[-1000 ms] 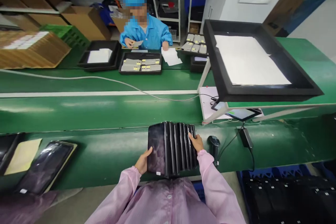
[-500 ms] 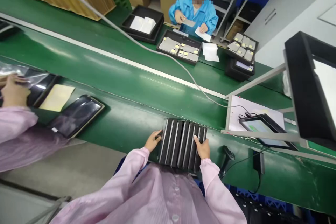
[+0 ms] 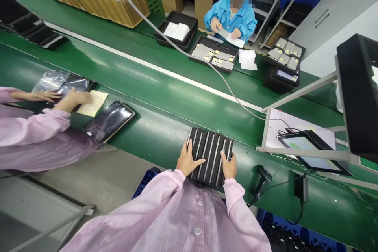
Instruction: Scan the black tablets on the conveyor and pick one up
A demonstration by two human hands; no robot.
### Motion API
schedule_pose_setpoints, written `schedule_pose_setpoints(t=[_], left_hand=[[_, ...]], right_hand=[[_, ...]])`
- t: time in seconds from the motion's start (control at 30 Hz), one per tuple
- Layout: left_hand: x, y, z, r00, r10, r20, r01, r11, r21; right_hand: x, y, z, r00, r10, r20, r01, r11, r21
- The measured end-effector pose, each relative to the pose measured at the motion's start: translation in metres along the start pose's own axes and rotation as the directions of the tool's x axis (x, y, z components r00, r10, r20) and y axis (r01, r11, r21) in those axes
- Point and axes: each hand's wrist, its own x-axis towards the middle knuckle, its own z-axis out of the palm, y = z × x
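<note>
Black slim slabs with silver-grey edges [image 3: 209,157], several in number, stand on edge side by side in a compact row at the bench's near edge, close to my body. My left hand [image 3: 189,160] grips the row's left end, its fingers along the outer side and the thumb stretched across the near top. On the other end, my right hand [image 3: 229,164] clasps the row with its thumb on top and fingers at the right side. The undersides of the slabs are hidden, and I cannot tell their exact kind.
Right of me lie a handheld scanner [image 3: 262,181] and a black power adapter [image 3: 301,187]. A tablet screen [image 3: 307,151] sits under a metal frame [image 3: 301,86]. Leftward are a black tray [image 3: 110,121] and a co-worker's hands [image 3: 73,99]. A person in blue [image 3: 232,17] works opposite.
My left hand has moved from beside the row onto its left end, and the slabs stand closer together. At left, the co-worker's second hand has come into view. The view has shifted leftward.
</note>
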Motion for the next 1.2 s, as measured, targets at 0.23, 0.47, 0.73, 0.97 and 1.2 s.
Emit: schedule_pose_setpoints(t=[0.23,0.47,0.73,0.97,1.2], left_hand=[[-0.003,0.019,0.004,0.999,-0.029,0.032,0.028,0.999,0.037],[-0.002,0.01,-0.01,0.997,-0.06,0.053,0.056,0.996,0.071],[-0.004,0.007,-0.001,0.999,-0.018,0.031,0.013,0.991,0.131],[-0.006,0.015,-0.005,0.996,-0.033,0.086,0.025,0.996,0.089],[-0.001,0.036,0.006,0.994,-0.051,-0.094,0.072,0.968,0.238]], right_hand=[[-0.03,-0.012,0.019,0.934,-0.327,-0.146,0.276,0.916,-0.29],[-0.034,-0.013,0.032,0.925,-0.349,-0.153,0.259,0.87,-0.419],[-0.035,-0.021,0.019,0.954,-0.276,-0.118,0.199,0.875,-0.441],[-0.045,-0.031,0.03,0.938,-0.315,-0.142,0.215,0.854,-0.475],[-0.048,-0.038,0.041,0.924,-0.347,-0.162,0.219,0.826,-0.52]])
